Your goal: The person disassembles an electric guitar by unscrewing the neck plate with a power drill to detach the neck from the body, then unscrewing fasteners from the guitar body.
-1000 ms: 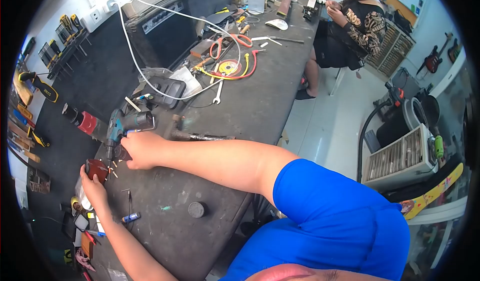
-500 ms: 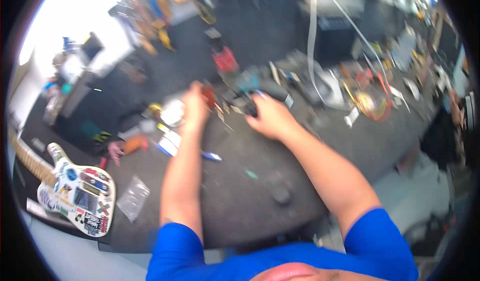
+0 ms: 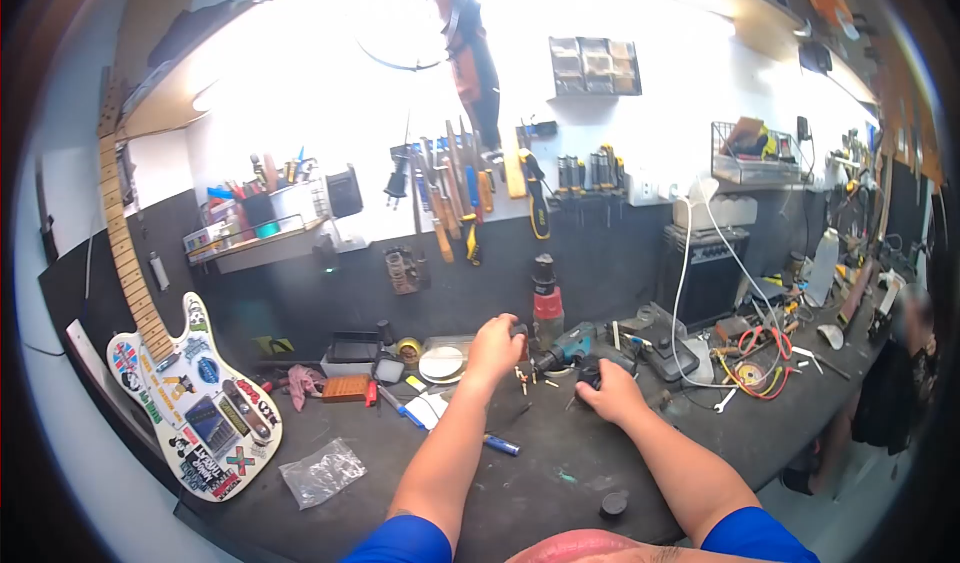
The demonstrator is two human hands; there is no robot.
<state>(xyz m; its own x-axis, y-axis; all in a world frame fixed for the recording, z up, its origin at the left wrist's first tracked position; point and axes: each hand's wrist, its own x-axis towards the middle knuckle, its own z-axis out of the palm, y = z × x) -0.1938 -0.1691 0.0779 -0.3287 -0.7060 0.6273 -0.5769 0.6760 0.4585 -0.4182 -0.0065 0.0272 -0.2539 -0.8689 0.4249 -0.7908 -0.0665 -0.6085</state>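
Note:
Over the back of the dark workbench [image 3: 530,503], my left hand [image 3: 497,348] is closed with its fingertips round a small dark piece that I cannot make out. My right hand [image 3: 612,393] is closed on a black object [image 3: 590,370], partly hidden by the fingers. A teal and black power drill [image 3: 572,347] lies just behind it. Between my hands several small light-coloured bits [image 3: 522,377] are scattered on the bench. Behind them stands a red and black tool [image 3: 547,303].
A stickered guitar [image 3: 205,413] leans at the left. Near it lies a clear plastic bag [image 3: 322,473]. A blue marker [image 3: 502,445] and a round black cap [image 3: 613,504] are nearer me. Right stand an amplifier [image 3: 700,278] and coloured cables [image 3: 765,348]. A person [image 3: 890,383] is at far right.
The view has tilted up, showing the wall tools and shelves. Both hands appear lower in view and remain over the back of the bench. The reddish thing by my left hand no longer shows there.

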